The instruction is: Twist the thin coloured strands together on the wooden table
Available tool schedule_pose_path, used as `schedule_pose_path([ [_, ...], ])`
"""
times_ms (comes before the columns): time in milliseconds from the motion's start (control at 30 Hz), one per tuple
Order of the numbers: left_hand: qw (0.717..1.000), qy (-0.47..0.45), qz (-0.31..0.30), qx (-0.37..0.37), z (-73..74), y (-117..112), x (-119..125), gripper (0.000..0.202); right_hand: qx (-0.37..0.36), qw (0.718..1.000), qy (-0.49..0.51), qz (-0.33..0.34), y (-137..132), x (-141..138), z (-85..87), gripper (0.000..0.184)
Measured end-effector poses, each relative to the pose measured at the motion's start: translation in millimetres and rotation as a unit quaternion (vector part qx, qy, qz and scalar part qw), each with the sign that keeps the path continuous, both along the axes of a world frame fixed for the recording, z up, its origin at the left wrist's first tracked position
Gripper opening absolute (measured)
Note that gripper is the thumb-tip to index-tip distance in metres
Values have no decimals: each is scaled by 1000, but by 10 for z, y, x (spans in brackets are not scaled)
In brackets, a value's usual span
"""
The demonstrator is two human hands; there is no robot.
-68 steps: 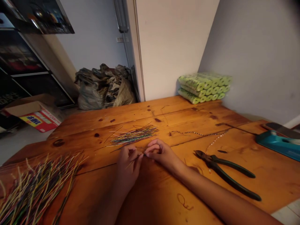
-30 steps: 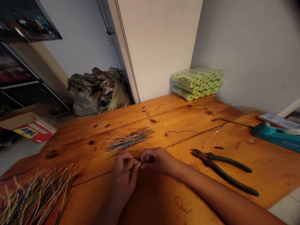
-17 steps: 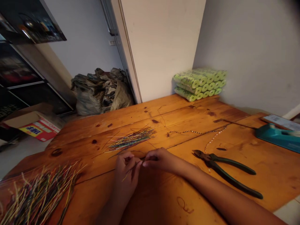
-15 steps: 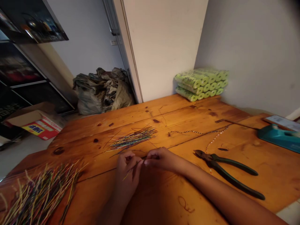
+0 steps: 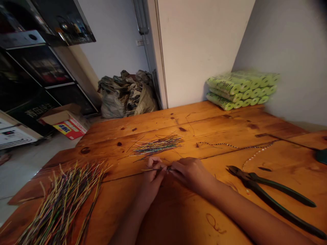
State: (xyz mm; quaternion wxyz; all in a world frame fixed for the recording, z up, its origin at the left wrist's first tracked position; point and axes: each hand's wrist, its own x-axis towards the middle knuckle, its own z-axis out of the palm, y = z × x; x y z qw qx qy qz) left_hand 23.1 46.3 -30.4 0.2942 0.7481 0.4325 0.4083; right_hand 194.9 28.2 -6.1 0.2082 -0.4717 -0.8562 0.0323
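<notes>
My left hand (image 5: 154, 172) is closed in a pinch on a thin, dark yellowish wire (image 5: 150, 169), whose free end sticks out to the left. Right beside it, my right hand (image 5: 190, 170) pinches the same wire at its other end, fingertips almost touching those of the left. What lies between the fingertips is too small to make out. Just beyond my hands is a small pile of thin coloured wires (image 5: 158, 145). A larger bundle of coloured wires (image 5: 63, 200) spreads at the near left.
Cutting pliers (image 5: 251, 178) with dark handles lie at the right. Behind them run a black-and-white beaded-looking strand (image 5: 224, 145) and a pale one (image 5: 257, 154). Green packed rolls (image 5: 242, 90) stand at the table's (image 5: 143, 127) back edge. Bags (image 5: 127, 93) and an open carton (image 5: 68, 122) sit beyond.
The view has turned left, so everything appears farther right. The wire's free end, slanting down-left before, now points nearly level to the left. Both hands keep their pinch.
</notes>
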Motion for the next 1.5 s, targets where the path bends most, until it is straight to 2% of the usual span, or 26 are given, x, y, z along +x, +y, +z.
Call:
schedule_pose_path([
  [133,1000,19,8,6,-18,2,4,22,-48,997,18,-53,-15,-22,5,16],
  [267,995,61,28,70,-11,-23,5,21,-155,980,105,-72,13,-16,-16,28],
  [400,980,98,43,170,4,-53,-7,15,-276,926,259,-6,83,-1,-65,44],
  [567,954,130,62,265,60,-91,-39,9,-375,834,401,47,119,-3,-81,35],
  [633,953,137,66,261,77,-100,-44,8,-375,825,419,51,111,-11,-87,32],
  [733,966,115,76,218,85,-110,-30,10,-341,842,416,23,97,-30,-117,25],
  [900,993,26,76,83,86,-112,26,19,-271,866,420,-5,85,-46,-161,20],
  [1000,997,-41,61,14,83,-98,49,20,-227,895,385,-3,57,-38,-123,18],
  [1100,990,-121,31,-63,87,-86,61,22,-147,934,327,10,9,-23,-52,16],
  [1233,953,-244,-32,-176,115,-96,63,22,-62,963,259,48,-35,-8,10,19],
  [1333,942,-272,-38,-194,115,-97,55,22,-52,964,258,47,-29,-8,5,19],
  [1500,952,-266,36,-147,49,-59,47,24,-75,966,247,19,-3,-8,-25,25],
])
